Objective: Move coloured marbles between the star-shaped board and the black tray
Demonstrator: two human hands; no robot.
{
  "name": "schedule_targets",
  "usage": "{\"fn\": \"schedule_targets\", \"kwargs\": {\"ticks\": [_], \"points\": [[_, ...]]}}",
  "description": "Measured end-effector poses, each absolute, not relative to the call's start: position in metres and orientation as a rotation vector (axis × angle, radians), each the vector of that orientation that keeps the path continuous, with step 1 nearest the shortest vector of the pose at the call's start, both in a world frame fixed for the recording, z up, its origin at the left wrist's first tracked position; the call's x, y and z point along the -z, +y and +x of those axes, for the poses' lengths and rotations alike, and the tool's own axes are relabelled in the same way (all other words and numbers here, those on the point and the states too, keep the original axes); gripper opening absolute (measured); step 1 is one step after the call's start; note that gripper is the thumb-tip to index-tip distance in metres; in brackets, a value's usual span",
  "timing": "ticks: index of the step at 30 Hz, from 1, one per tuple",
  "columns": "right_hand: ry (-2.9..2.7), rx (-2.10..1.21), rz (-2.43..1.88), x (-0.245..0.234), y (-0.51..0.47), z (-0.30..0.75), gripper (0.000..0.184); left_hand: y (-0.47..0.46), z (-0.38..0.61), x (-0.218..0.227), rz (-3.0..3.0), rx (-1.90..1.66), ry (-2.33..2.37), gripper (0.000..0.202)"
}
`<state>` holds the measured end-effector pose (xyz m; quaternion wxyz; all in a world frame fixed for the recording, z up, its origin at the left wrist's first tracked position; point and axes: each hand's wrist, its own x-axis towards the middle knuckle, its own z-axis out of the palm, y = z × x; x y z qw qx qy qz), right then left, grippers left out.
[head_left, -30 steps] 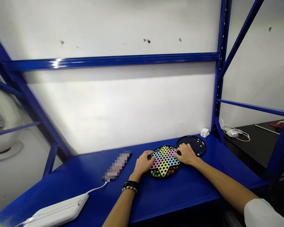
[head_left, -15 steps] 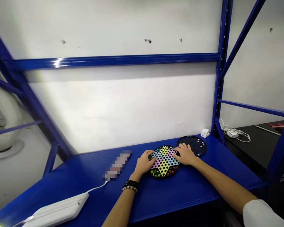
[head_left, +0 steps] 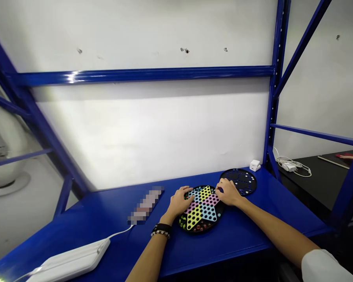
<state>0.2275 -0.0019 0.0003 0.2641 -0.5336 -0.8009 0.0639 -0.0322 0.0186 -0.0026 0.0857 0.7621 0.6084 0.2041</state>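
— Where are we having the star board (head_left: 201, 210)?
— We are having it between our two hands, flat on the blue table (head_left: 106, 215). Our left hand (head_left: 181, 201) is lying over its left edge, thumb and fingers spread apart.
— And our right hand (head_left: 228, 192)?
— We are keeping its bent fingertips at the board's right edge; whether they are pinching the rim, we cannot tell.
— What are we seeing around?
— Just beyond the right hand, a round black tray (head_left: 247, 184) is lying, and farther, a white adapter (head_left: 255, 165) is standing. Left of the left hand, a pixelated flat thing (head_left: 145, 205) is lying beside a white cable (head_left: 120, 234).
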Motion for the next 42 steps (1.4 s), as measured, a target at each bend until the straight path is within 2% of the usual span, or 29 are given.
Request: {"fn": "schedule_targets", "kwargs": {"ticks": [4,13,25,36,42], "points": [[-2.219,-0.133,-1.457,0.002,0.004,0.226,0.034,0.018,-0.031,0.002,2.266,-0.601,1.798,0.044],[-2.413,-0.078,-1.507,0.001,0.017,0.212,0.041,0.015,-0.031,0.001,2.247,-0.612,1.776,0.044],[-2.366,-0.036,-1.535,0.005,0.027,0.205,0.033,0.014,-0.031,0.001,2.244,-0.605,1.765,0.043],[-2.453,-0.095,-1.609,-0.003,0.025,0.206,0.038,0.013,-0.031,0.001,2.259,-0.61,1.762,0.044],[-2.547,-0.113,-1.639,-0.006,0.027,0.205,0.048,0.014,-0.031,0.001,2.278,-0.577,1.793,0.045]]}}
